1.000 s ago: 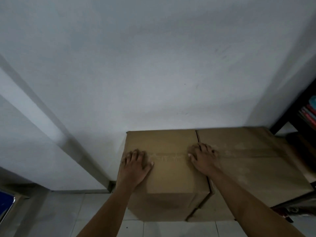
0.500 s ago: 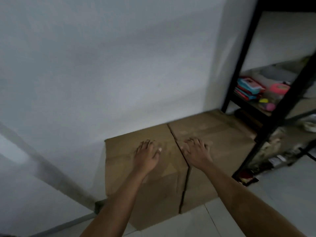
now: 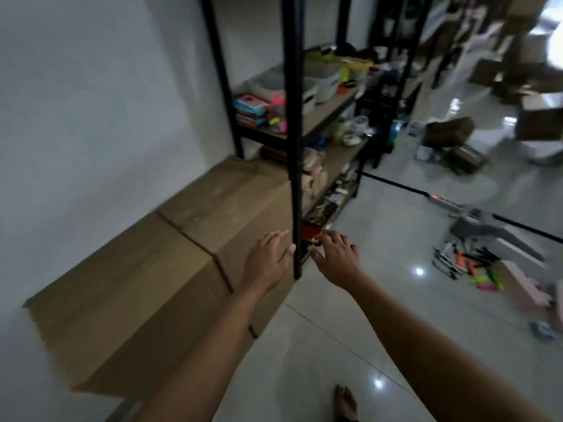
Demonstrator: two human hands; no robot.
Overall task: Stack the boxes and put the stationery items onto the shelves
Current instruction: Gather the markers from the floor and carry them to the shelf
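Two cardboard boxes are seen side by side against the white wall (image 3: 91,102), the near box (image 3: 122,287) touching the far box (image 3: 225,202) along one seam; neither is stacked on the other. The far box abuts the black metal shelving unit (image 3: 294,132).

Left hand (image 3: 266,263): held out over the front corner of the far box, fingers straight and relaxed, nothing grasped. Contact with the box cannot be told through the motion blur.

Right hand (image 3: 335,257): held out above the floor (image 3: 380,300) just right of the shelf's front post, fingers loosely spread, nothing grasped. A red item (image 3: 310,232) on the lowest shelf is seen just beyond its fingertips.

Stationery: pens and highlighters (image 3: 469,266) are scattered on the floor at right, near a grey stool (image 3: 487,229), well apart from both hands. Books (image 3: 249,109) and white bins (image 3: 323,83) are on the shelves. A bare foot (image 3: 344,402) is noted at the bottom edge.
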